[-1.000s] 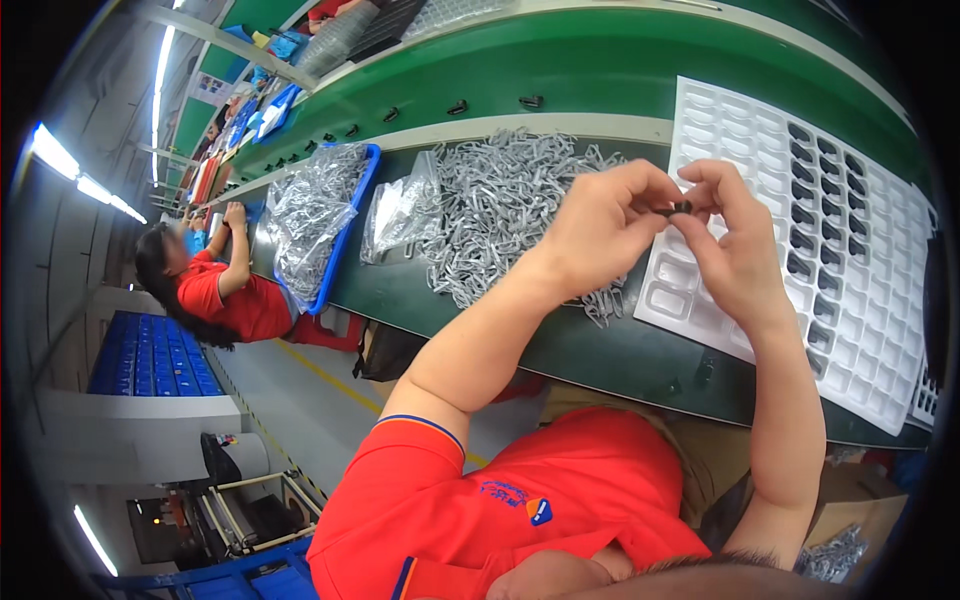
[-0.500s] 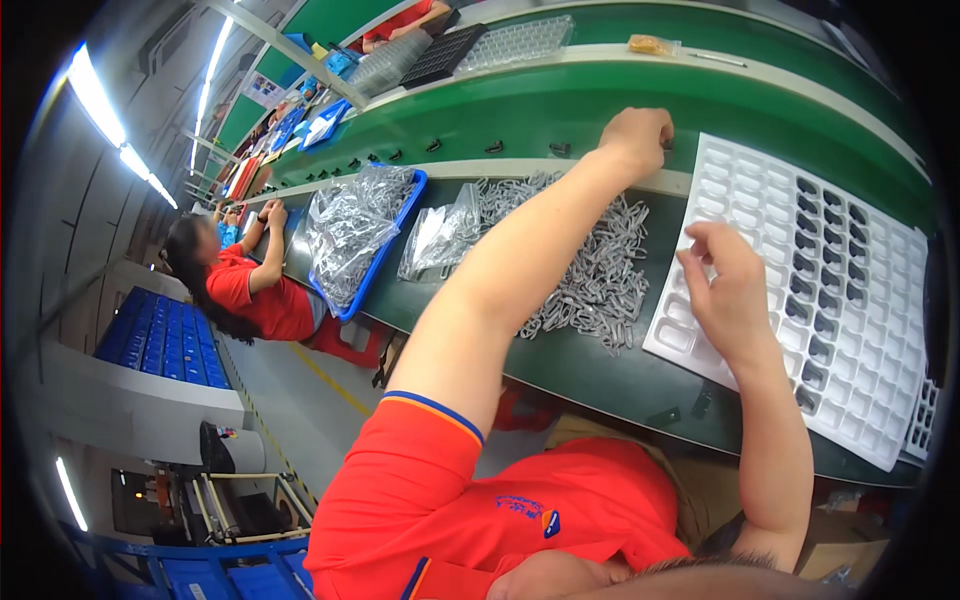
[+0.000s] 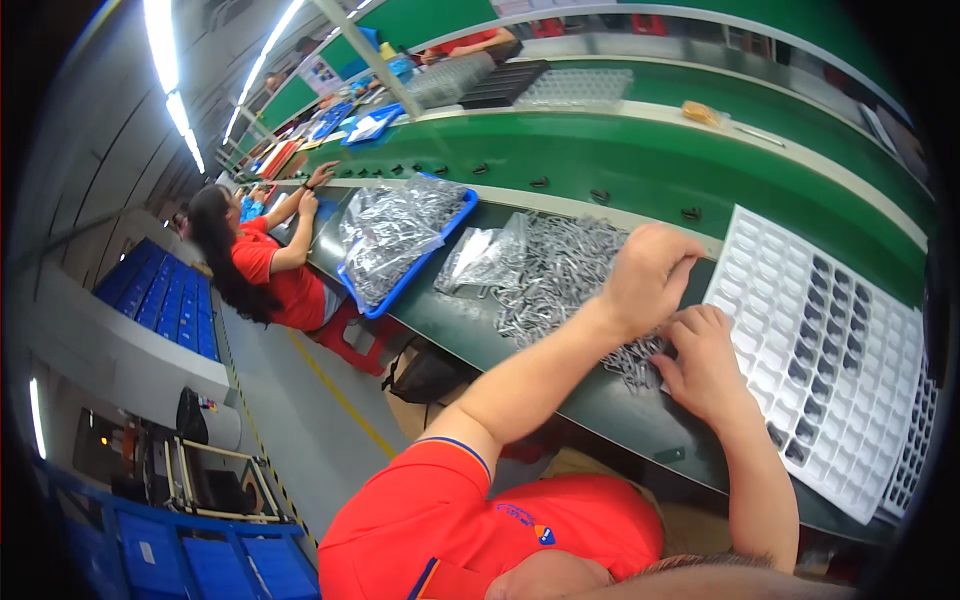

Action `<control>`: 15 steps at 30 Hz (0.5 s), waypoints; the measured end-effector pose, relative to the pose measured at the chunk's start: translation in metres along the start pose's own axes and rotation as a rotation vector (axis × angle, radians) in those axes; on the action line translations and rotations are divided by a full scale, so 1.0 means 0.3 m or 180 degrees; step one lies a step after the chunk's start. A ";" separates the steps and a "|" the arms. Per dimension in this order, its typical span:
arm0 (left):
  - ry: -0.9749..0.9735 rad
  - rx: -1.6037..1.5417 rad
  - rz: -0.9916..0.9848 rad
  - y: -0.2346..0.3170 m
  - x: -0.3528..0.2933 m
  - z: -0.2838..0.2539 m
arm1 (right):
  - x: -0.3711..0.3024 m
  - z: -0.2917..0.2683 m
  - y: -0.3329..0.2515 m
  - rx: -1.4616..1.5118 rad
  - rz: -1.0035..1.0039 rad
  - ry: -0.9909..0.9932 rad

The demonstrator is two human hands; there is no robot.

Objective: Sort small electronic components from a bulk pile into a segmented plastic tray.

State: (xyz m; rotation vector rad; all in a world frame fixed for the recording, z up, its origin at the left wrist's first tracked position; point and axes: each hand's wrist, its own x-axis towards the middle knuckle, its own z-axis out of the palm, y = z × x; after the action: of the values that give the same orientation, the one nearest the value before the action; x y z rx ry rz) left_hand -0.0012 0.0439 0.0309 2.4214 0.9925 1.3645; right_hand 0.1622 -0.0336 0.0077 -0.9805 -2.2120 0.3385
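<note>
My left hand (image 3: 648,282) is over the right end of a heap of small grey metal clip-like parts (image 3: 560,270). Its fingers are curled into a pinch, and whatever lies in them is hidden. Just below it, between the heap and a white compartment tray (image 3: 755,280), is my right hand (image 3: 706,362). Its thumb stands apart from the bent fingers near the heap's edge, and I see nothing held there. Rows of small black parts (image 3: 808,352) fill several columns of the tray. More black parts (image 3: 690,213) stand spaced along the green belt (image 3: 640,150).
Left of the heap lie a clear plastic bag (image 3: 485,258) and a blue bin (image 3: 405,275) of bagged parts. A co-worker in red (image 3: 270,255) sits further left. Clear trays (image 3: 575,88) and an orange packet (image 3: 700,113) rest beyond the belt. A second tray (image 3: 915,450) edges the right.
My left hand has come back from the belt to the heap. My right hand has left the tray and moved close to it. Another black part now shows on the belt. The view has shifted.
</note>
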 end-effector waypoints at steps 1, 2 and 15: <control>0.0307 0.0019 0.0154 -0.004 -0.024 0.005 | 0.012 0.006 -0.015 -0.0001 -0.0062 -0.0019; 0.0609 0.0036 0.0309 -0.018 -0.036 0.008 | 0.024 0.009 -0.029 -0.0149 -0.0092 -0.0120; 0.0961 -0.0244 0.0513 -0.057 -0.042 0.008 | 0.123 0.059 0.030 -0.0020 0.0146 -0.0729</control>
State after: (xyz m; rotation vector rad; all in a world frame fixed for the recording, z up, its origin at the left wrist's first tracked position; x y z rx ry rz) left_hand -0.0115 0.0492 0.0128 2.3271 0.8004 1.8296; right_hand 0.1373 0.0001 0.0084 -1.0413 -2.3989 0.4862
